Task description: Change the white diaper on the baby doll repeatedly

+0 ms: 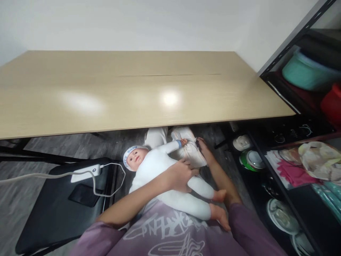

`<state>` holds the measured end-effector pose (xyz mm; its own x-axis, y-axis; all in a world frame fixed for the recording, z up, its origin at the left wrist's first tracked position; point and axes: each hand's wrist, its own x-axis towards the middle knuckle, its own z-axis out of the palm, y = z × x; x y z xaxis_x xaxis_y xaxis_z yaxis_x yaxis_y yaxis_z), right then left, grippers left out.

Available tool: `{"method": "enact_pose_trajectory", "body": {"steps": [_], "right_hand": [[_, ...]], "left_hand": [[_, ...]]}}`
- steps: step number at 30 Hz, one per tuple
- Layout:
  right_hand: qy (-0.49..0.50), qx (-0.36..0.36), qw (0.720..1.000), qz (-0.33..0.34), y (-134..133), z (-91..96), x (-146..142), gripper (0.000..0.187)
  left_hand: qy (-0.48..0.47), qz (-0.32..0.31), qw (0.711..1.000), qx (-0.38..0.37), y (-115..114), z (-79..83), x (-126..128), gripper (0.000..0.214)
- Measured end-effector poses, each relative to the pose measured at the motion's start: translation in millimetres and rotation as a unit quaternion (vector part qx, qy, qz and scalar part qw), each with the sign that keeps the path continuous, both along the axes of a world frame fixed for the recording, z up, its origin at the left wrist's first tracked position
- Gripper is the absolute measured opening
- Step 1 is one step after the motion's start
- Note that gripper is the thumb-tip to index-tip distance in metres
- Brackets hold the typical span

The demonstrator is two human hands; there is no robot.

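A plain white wall [133,25] rose behind a bare, light wood-grain table [133,96]. Below its near edge, the person's left hand [183,175] rested on the middle of a white-clad baby doll [160,167], fingers loosely bent over it. The right hand [203,147] was half curled beside the pale trousers [193,158]; I couldn't tell whether it gripped anything.

The doll lay across the lap, head leftward. Its cap [125,160] bore blue lettering too small for me to read, and the purple shirt [186,233] carried white script I couldn't make out.

To the left, a black chair [50,217] held a white power bank [85,173] and a dark phone [84,195], a white cable [53,175] looping over both. To the right, a dark rack [301,206] held a teal basin [306,73] and pink cloth [294,173]. The floor [16,199] was grey.
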<state>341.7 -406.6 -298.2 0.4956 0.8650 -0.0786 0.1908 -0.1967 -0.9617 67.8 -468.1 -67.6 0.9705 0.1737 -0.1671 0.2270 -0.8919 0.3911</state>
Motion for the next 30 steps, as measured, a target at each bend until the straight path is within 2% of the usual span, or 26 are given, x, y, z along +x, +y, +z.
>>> {"method": "enact_pose_trajectory", "body": {"steps": [4, 10, 13, 18, 21, 27, 30], "right_hand": [[-0.061, -0.008, 0.998, 0.008, 10, 12.8, -10, 0.054], [-0.147, 0.047, 0.981, 0.116, 4, 47.4, -32, 0.059], [-0.163, 0.035, 0.977, 0.132, -6, 47.2, -47, 0.069], [-0.148, -0.05, 0.985, 0.072, -23, 24.6, -74, 0.074], [-0.129, -0.075, 0.988, 0.027, -27, 19.5, -78, 0.082], [-0.056, -0.064, 0.995, -0.059, -10, 35.6, -59, 0.095], [-0.002, -0.058, 0.996, -0.073, -4, 46.6, -52, 0.072]], "left_hand": [[0.006, -0.012, 1.0, 0.014, -3, -1.4, 0, 0.053], [0.004, -0.028, 0.999, 0.037, -6, -7.3, 1, 0.051], [-0.01, -0.022, 0.999, 0.042, -7, -9.4, 0, 0.052], [-0.027, -0.012, 0.999, 0.025, -8, -10.3, -2, 0.055], [-0.032, -0.007, 0.999, 0.024, -8, -8.4, -3, 0.052], [-0.026, -0.014, 0.999, 0.037, -7, -8.8, -2, 0.052], [-0.027, -0.011, 0.998, 0.047, -7, -11.4, -1, 0.053]]}}
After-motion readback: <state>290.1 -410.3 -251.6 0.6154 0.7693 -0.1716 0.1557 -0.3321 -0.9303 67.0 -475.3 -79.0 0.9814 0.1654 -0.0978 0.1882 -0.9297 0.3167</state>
